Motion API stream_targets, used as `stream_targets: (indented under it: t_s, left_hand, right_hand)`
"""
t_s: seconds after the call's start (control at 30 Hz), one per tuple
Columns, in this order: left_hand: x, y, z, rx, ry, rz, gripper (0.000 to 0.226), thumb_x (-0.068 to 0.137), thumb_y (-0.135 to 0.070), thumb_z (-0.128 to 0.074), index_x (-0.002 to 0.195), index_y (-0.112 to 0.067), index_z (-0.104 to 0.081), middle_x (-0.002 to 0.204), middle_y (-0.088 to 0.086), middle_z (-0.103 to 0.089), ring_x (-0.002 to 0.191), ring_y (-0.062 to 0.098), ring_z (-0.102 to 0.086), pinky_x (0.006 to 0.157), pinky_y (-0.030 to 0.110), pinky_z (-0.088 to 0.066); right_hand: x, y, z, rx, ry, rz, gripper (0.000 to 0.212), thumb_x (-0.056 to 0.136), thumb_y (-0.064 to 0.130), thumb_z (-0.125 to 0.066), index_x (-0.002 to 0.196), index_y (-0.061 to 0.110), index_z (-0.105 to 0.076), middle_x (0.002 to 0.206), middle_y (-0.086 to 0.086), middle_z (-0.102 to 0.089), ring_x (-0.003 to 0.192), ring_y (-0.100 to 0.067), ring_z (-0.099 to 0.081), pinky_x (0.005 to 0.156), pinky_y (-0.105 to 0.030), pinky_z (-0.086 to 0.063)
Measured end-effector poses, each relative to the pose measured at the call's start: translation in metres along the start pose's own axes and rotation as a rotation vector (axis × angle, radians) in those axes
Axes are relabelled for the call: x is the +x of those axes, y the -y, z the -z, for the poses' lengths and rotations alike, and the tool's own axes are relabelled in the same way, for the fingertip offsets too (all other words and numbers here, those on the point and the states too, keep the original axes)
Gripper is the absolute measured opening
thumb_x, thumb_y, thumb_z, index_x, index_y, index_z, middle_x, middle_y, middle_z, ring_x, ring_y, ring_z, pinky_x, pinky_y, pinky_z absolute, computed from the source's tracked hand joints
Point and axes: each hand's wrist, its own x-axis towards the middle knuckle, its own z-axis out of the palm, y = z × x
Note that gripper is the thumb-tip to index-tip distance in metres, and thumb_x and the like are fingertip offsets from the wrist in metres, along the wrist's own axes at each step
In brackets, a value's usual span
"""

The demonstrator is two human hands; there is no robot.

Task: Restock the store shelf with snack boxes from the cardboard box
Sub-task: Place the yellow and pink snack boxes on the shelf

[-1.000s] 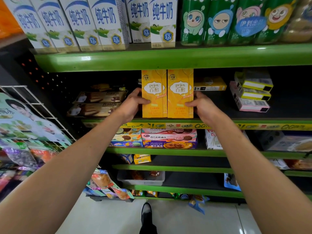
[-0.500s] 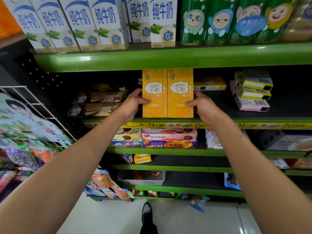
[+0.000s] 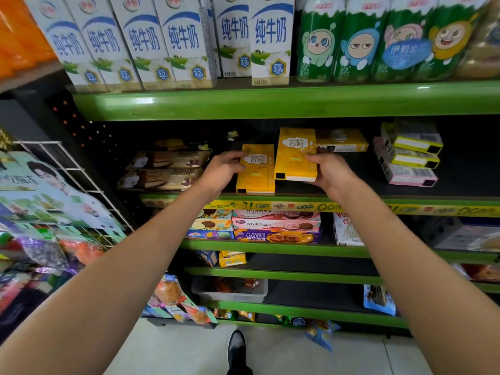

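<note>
Two yellow Pejoy snack boxes are tipped back on the dark middle shelf (image 3: 338, 189). The left yellow box (image 3: 257, 171) lies nearly flat near the shelf's front edge, and my left hand (image 3: 223, 169) grips its left side. The right yellow box (image 3: 295, 155) is raised and tilted, its bottom end towards me, held by my right hand (image 3: 328, 169) at its right side. The cardboard box is out of sight.
Brown Franzzi packs (image 3: 165, 169) are stacked to the left, a flat yellow box (image 3: 343, 140) lies behind, and yellow and pink boxes (image 3: 408, 155) sit to the right. Milk cartons (image 3: 167, 41) fill the green shelf above. Cookie boxes (image 3: 276, 226) sit below. A wire rack (image 3: 54, 185) stands left.
Both yellow boxes stood upright side by side at the shelf front. Now they are tipped backwards, the left one almost lying down and the right one lifted and tilted in my right hand.
</note>
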Motion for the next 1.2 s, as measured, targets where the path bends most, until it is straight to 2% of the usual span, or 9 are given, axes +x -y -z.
stream_targets:
  t_s: [0.17, 0.27, 0.33, 0.5, 0.63, 0.83, 0.97, 1.1, 1.2]
  left_hand:
    - [0.002, -0.003, -0.003, -0.077, -0.051, 0.024, 0.027, 0.098, -0.015, -0.050, 0.120, -0.020, -0.063, 0.109, -0.007, -0.067, 0.108, 0.015, -0.059, 0.079, 0.029, -0.046]
    - [0.004, -0.001, -0.002, -0.098, -0.069, 0.036, 0.024, 0.096, -0.023, -0.055, 0.119, -0.024, -0.062, 0.109, -0.006, -0.066, 0.112, 0.017, -0.057, 0.086, 0.031, -0.045]
    - [0.004, 0.001, -0.002, -0.071, -0.063, 0.033, 0.035, 0.093, -0.021, -0.060, 0.128, -0.019, -0.058, 0.109, -0.005, -0.066, 0.106, 0.013, -0.060, 0.087, 0.027, -0.045]
    - [0.000, -0.006, -0.004, -0.010, -0.088, 0.051, 0.046, 0.089, -0.008, -0.062, 0.134, -0.010, -0.055, 0.119, 0.003, -0.065, 0.106, 0.020, -0.063, 0.089, 0.030, -0.049]
    - [-0.014, -0.022, -0.005, 0.189, -0.116, 0.008, 0.059, 0.078, -0.023, -0.059, 0.136, -0.012, -0.056, 0.124, 0.008, -0.064, 0.100, 0.022, -0.062, 0.087, 0.034, -0.050]
    - [-0.043, -0.022, 0.043, 0.537, -0.251, -0.173, 0.034, 0.090, -0.011, -0.055, 0.122, -0.014, -0.068, 0.125, 0.006, -0.066, 0.109, 0.022, -0.062, 0.080, 0.018, -0.041]
    - [-0.054, -0.011, 0.087, 0.683, -0.335, -0.148, 0.034, 0.093, -0.011, -0.051, 0.122, -0.015, -0.069, 0.126, 0.008, -0.064, 0.103, 0.025, -0.063, 0.080, 0.024, -0.045]
    - [-0.050, 0.004, 0.105, 0.745, -0.326, -0.056, 0.036, 0.098, -0.018, -0.048, 0.130, -0.017, -0.063, 0.132, 0.012, -0.060, 0.112, 0.035, -0.058, 0.092, 0.037, -0.047]
    - [-0.040, 0.013, 0.110, 0.842, -0.290, 0.002, 0.039, 0.100, -0.027, -0.043, 0.136, -0.024, -0.057, 0.146, 0.007, -0.048, 0.132, 0.032, -0.044, 0.110, 0.043, -0.037]
  right_hand:
    - [-0.003, -0.006, -0.036, -0.384, 0.031, 0.030, 0.040, 0.098, 0.031, -0.056, 0.136, 0.019, -0.053, 0.123, -0.002, -0.067, 0.106, -0.018, -0.064, 0.095, -0.038, -0.050]
    - [-0.011, -0.011, -0.057, -0.853, 0.043, 0.159, 0.047, 0.101, 0.046, -0.044, 0.135, 0.014, -0.053, 0.122, -0.004, -0.057, 0.108, -0.019, -0.053, 0.093, -0.036, -0.043]
    - [-0.015, -0.017, -0.068, -1.017, 0.051, 0.205, 0.051, 0.104, 0.046, -0.034, 0.136, 0.011, -0.051, 0.135, -0.012, -0.052, 0.125, -0.029, -0.047, 0.105, -0.042, -0.039]
    - [-0.017, -0.024, -0.077, -0.989, 0.007, 0.238, 0.052, 0.106, 0.039, -0.032, 0.148, 0.009, -0.032, 0.147, -0.017, -0.043, 0.135, -0.032, -0.041, 0.107, -0.039, -0.034]
    - [-0.012, -0.020, -0.086, -0.987, 0.017, 0.216, 0.047, 0.105, 0.037, -0.035, 0.146, 0.012, -0.034, 0.142, -0.016, -0.048, 0.125, -0.032, -0.052, 0.104, -0.042, -0.043]
    - [-0.005, -0.019, -0.108, -0.953, 0.087, 0.217, 0.053, 0.104, 0.034, -0.040, 0.150, 0.014, -0.026, 0.146, -0.013, -0.047, 0.128, -0.033, -0.050, 0.103, -0.040, -0.043]
    - [-0.001, -0.022, -0.125, -0.969, 0.107, 0.215, 0.054, 0.103, 0.038, -0.039, 0.150, 0.017, -0.025, 0.140, -0.013, -0.051, 0.118, -0.033, -0.057, 0.089, -0.037, -0.045]
    - [0.000, -0.029, -0.143, -0.963, 0.109, 0.227, 0.055, 0.102, 0.040, -0.039, 0.151, 0.019, -0.025, 0.139, -0.011, -0.051, 0.116, -0.029, -0.057, 0.095, -0.040, -0.050]
    - [0.001, -0.033, -0.148, -0.947, 0.092, 0.235, 0.054, 0.101, 0.041, -0.041, 0.149, 0.022, -0.027, 0.131, -0.008, -0.055, 0.102, -0.024, -0.063, 0.077, -0.035, -0.052]
